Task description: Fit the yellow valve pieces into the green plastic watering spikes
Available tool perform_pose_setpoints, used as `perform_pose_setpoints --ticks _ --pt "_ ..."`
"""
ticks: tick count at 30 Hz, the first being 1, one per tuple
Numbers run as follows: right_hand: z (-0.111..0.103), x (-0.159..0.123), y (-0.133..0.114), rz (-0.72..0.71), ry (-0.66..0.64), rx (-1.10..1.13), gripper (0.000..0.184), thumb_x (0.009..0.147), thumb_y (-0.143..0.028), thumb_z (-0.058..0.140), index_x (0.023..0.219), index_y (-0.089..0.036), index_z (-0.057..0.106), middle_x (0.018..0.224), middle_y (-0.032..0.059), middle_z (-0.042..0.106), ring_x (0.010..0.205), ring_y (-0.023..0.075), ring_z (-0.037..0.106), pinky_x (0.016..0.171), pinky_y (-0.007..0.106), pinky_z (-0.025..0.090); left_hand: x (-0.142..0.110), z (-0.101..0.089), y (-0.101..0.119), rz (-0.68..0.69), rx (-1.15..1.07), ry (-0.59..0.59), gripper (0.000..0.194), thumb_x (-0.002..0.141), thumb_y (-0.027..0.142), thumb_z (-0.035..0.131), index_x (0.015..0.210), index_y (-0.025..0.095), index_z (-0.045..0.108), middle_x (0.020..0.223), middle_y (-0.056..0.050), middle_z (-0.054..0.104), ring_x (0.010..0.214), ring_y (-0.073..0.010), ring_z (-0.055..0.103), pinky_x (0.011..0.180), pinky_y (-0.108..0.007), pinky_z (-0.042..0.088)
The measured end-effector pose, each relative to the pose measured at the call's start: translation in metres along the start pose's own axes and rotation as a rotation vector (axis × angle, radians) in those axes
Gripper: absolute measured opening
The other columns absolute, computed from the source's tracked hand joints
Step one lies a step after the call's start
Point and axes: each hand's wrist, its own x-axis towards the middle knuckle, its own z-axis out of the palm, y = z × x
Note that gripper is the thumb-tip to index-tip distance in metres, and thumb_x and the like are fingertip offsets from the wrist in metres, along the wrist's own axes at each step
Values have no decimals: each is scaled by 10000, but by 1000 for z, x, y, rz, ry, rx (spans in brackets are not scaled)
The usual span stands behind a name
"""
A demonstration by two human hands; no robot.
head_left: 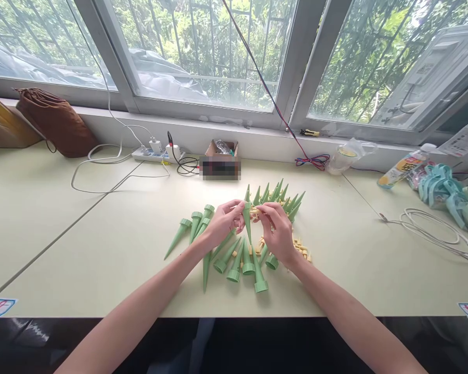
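Observation:
My left hand [226, 221] is closed on a green plastic plant watering spike [247, 223], held with its tip down and its wide ribbed end up. Pinched in my right hand [276, 228] is a small pale yellow plastic valve [254, 211], touching or very close to the spike's upper side. Several loose green spikes [234, 272] lie on the table below my hands, and others [183, 228] are to the left. Behind my right hand, more spikes [275, 193] stand points up in a cluster with yellow parts among them. A pile of yellow valves [302, 249] is partly hidden by my right hand.
The pale table [101, 259] runs to a windowsill. At the back are a power strip [152, 153], cables, and a small cardboard box [223, 148]. A brown drawstring bag [56, 122] is at left. A bottle [405, 166], bluish straps [442, 192] and a white cable [432, 226] lie at right.

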Motion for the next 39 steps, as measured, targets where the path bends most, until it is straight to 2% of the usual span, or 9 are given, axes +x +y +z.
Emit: perform_pose_setpoints --ticks 10,15,18,21,29,39 --pt "1 0 0 6 -10 11 207 1005 -195 442 1101 -240 620 1014 66 569 749 153 646 691 325 594 -1 1 0 4 11 -21 366 851 485 672 995 150 640 706 -22 637 473 -85 505 402 -203 399" --pt "1 1 1 -13 -2 -5 207 998 -174 457 1104 -237 623 1014 64 578 735 147 627 688 325 583 0 1 0 10 16 -20 364 856 472 672 1005 141 633 662 -7 611 467 -88 508 400 -201 409" --pt "1 1 2 -38 15 -29 207 989 -157 473 1100 -236 628 1002 62 592 808 165 625 709 323 572 0 1 0 9 20 -10 385 848 481 678 1008 135 627 710 -26 641 457 -80 506 397 -202 410" --pt "1 1 2 -32 27 -55 193 987 -165 483 1081 -237 635 978 58 605 872 183 618 727 324 562 0 1 -1 9 33 0 398 839 494 684 1006 138 626 659 -16 628 442 -83 504 398 -204 413" --pt "-1 1 3 10 26 -73 161 988 -206 499 1065 -233 638 903 42 607 801 170 603 697 314 548 0 -1 -3 33 85 10 352 860 484 665 973 155 609 541 16 563 430 -97 494 394 -201 415" --pt "-1 1 5 7 25 -90 143 972 -184 524 1044 -232 637 872 29 619 782 165 612 667 294 539 -1 -1 -3 45 147 16 328 876 478 647 967 167 597 513 23 545 429 -107 500 398 -206 420"
